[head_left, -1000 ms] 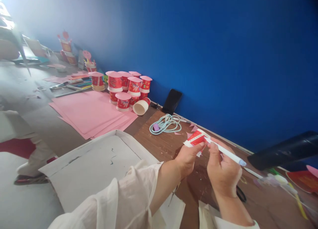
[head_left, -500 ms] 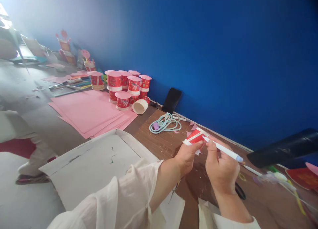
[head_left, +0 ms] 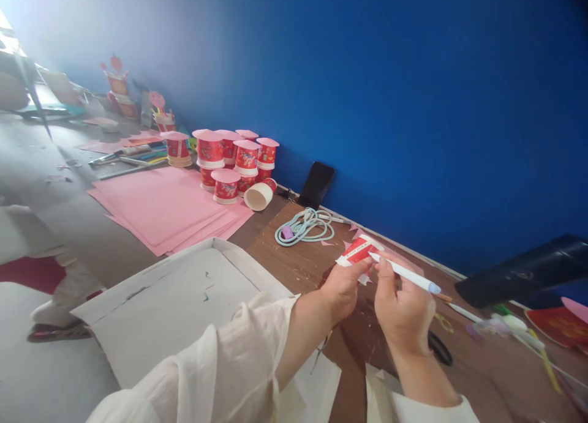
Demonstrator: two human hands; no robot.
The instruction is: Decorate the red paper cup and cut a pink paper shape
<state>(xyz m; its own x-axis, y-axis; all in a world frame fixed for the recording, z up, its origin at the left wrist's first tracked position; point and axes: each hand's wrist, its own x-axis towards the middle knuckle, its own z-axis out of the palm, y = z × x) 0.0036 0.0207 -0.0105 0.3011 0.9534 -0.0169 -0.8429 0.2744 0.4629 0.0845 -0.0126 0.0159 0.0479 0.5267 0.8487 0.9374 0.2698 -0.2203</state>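
Observation:
My left hand (head_left: 344,285) is closed on a red and white paper cup (head_left: 357,251) with a printed white strip, held tilted above the brown table. Pinched in my right hand (head_left: 404,306) is a white marker pen (head_left: 408,273) with a pale blue end. The pen's tip is at the cup's right side; whether it touches cannot be made out. Under the cup, a pale, jagged scrap shows. A pair of scissors with a black handle (head_left: 440,348) lies partly hidden beside my right wrist.
Red cups with pink paper tops (head_left: 226,186) stand stacked against the blue wall, left of a coiled pale blue cable (head_left: 303,227) and a phone (head_left: 316,184). Pink sheets (head_left: 160,209) and a white box lid (head_left: 184,288) lie left. A black cylinder (head_left: 523,270) rests at right. Another person's foot (head_left: 59,331) shows.
My right hand with the pen has shifted slightly left and down against the cup. The cup stays in my left hand, nearly where it was.

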